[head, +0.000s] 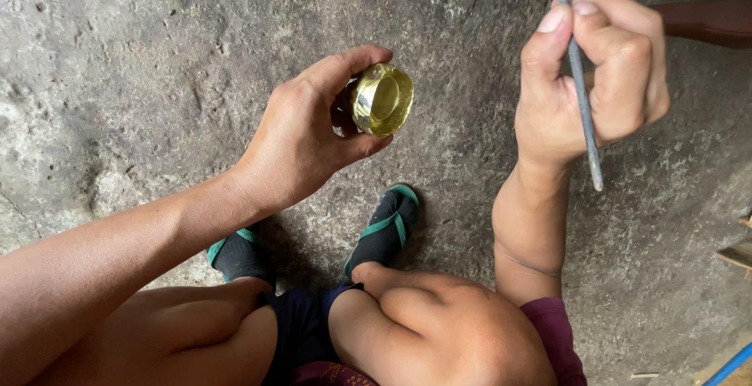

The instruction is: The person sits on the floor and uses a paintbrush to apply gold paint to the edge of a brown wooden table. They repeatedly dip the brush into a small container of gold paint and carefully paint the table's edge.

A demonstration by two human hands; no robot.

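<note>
While left hand [313, 131] grips brass cup [382, 99], right hand [591, 72] holds rod [581, 88] apart.

The person squats on a rough grey stone floor [141, 57], knees up, feet in black sandals [384, 229] with green straps. The left hand [301, 131] curls around a small shiny brass bowl [382, 99], its hollow facing up. The right hand [587, 72] is fisted around a thin grey metal rod [583, 112], well apart from the bowl.
</note>
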